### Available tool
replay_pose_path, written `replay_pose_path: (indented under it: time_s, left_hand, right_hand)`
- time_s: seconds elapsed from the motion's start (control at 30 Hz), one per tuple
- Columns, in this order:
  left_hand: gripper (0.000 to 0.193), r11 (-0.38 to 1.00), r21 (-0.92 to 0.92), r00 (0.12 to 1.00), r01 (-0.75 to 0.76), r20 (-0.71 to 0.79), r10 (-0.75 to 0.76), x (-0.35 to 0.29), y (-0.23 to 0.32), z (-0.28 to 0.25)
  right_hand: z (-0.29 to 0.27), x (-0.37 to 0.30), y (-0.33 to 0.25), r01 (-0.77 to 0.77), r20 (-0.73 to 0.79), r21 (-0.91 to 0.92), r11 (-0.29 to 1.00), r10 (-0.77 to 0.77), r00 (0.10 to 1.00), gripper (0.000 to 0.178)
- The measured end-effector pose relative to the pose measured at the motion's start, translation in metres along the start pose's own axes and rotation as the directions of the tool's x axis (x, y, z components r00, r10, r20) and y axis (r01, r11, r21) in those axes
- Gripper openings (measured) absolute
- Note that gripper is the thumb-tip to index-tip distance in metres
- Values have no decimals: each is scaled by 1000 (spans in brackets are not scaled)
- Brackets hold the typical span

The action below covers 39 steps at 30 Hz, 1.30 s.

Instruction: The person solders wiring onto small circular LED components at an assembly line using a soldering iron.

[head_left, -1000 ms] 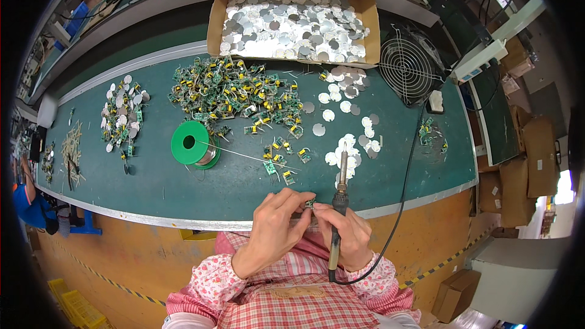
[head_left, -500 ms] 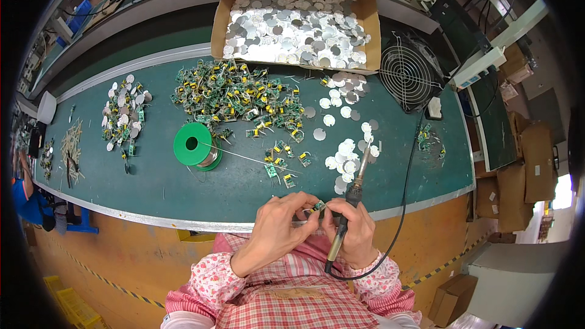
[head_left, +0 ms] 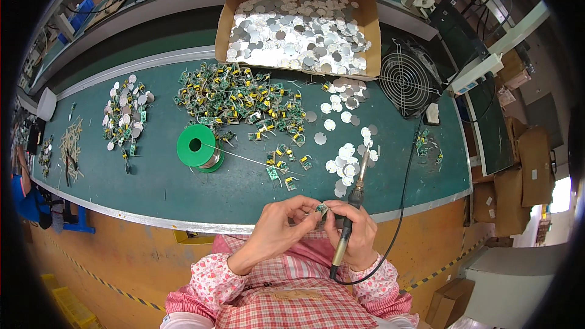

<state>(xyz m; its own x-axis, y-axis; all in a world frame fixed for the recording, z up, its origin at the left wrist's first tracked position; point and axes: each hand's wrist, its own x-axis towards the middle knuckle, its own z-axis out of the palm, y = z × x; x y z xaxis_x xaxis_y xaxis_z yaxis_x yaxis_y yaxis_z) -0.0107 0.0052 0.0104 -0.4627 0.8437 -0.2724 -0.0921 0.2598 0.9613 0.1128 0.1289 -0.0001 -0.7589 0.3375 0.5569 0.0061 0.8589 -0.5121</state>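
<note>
At the near edge of the bench, my left hand [head_left: 275, 226] pinches a small green circuit board [head_left: 321, 208] between thumb and fingers. My right hand [head_left: 358, 234] meets it there, its thumb and forefinger closed at the board's other side. A soldering iron [head_left: 356, 196] lies across the right hand, held in it with its tip pointing away over the bench. Just beyond the hands lie several loose boards [head_left: 288, 183] with yellow parts. Round silvery-white discs [head_left: 345, 161] sit near the iron's tip. What the right fingertips pinch is too small to make out.
A green solder spool [head_left: 196, 147] stands left of centre, its wire reaching right. Behind it is a heap of boards [head_left: 237, 99]. An open cardboard box [head_left: 222, 36] holds many discs. A fan [head_left: 407, 79] is at the back right. The iron's black cable [head_left: 403, 192] curves along the right.
Both hands stay together at the board, with only slight finger shifts and a small turn of the board. The view has shifted slightly.
</note>
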Motion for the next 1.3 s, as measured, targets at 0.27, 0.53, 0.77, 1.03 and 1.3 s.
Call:
replay_pose_path:
  time_s: [0.27, 0.53, 0.77, 1.03, 1.3]
  left_hand:
    - [27, 871, -472, 989, 135, 123, -87, 2, -12, 1]
    - [27, 870, -478, 982, 125, 182, -41, 3, -14, -1]
    - [30, 876, -466, 978, 127, 208, -31, 2, -16, -5]
    - [28, 910, -402, 981, 101, 194, -23, 3, -10, -7]
    - [25, 848, -502, 962, 168, 271, -30, 4, -18, -10]
  right_hand:
    - [5, -2, -8, -54, -104, 56, 997, 60, 993, 33]
    - [0, 0, -13, -149, -123, 209, 967, 177, 977, 31]
    - [0, 3, -18, -101, -116, 140, 985, 118, 986, 32]
    - [-8, 8, -18, -142, -16, 147, 979, 146, 989, 30]
    - [-8, 5, -9, -127, 60, 242, 962, 115, 992, 31]
